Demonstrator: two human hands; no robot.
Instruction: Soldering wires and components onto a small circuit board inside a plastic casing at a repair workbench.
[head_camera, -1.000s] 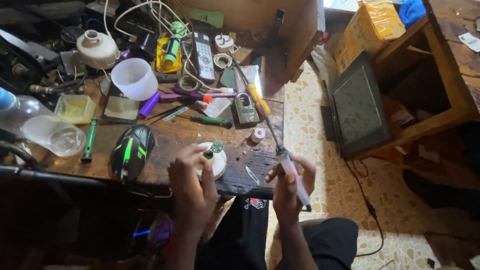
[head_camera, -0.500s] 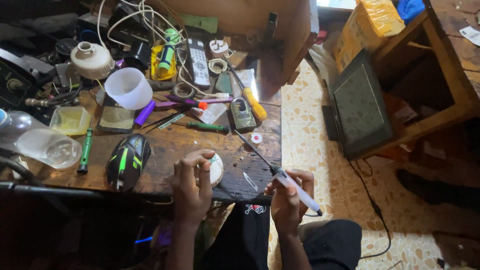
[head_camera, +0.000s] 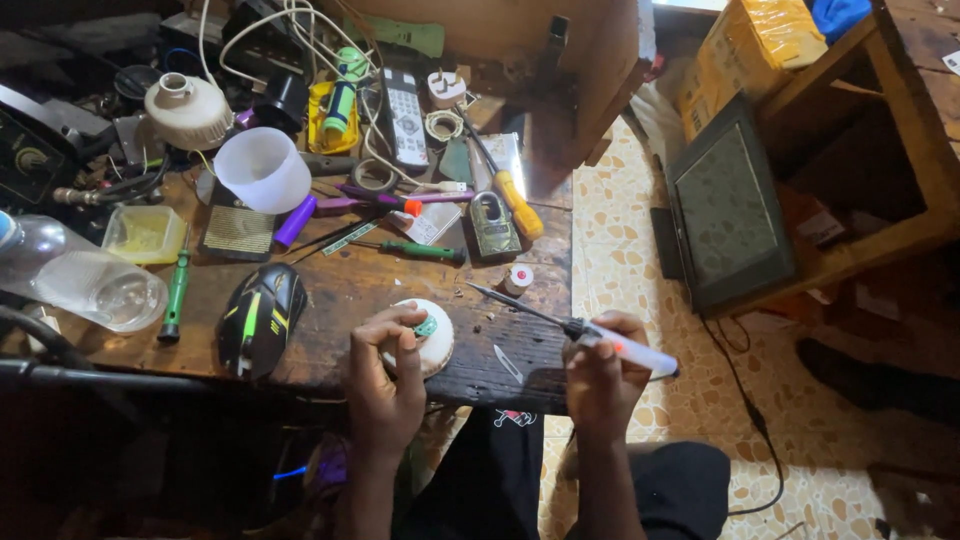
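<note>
My left hand (head_camera: 388, 375) grips a round white lamp part (head_camera: 432, 335) with a small green circuit board on it, resting on the front edge of the wooden workbench (head_camera: 340, 285). A soldering iron (head_camera: 575, 327) with a white handle is held in my right hand (head_camera: 603, 372). Its thin tip points left, toward a spot just right of the white part, and stays apart from it. A small blade (head_camera: 507, 364) lies on the bench between my hands.
A black and green computer mouse (head_camera: 262, 316) sits left of my left hand. Farther back lie a padlock (head_camera: 494, 224), screwdrivers (head_camera: 410, 249), a white cup (head_camera: 262, 168), a remote control (head_camera: 404, 116) and cables. A dark screen (head_camera: 730, 212) leans on a wooden shelf at right.
My right hand has shifted the soldering iron to the right and lowered it flatter, its tip now pointing left. My left hand stays on the white part.
</note>
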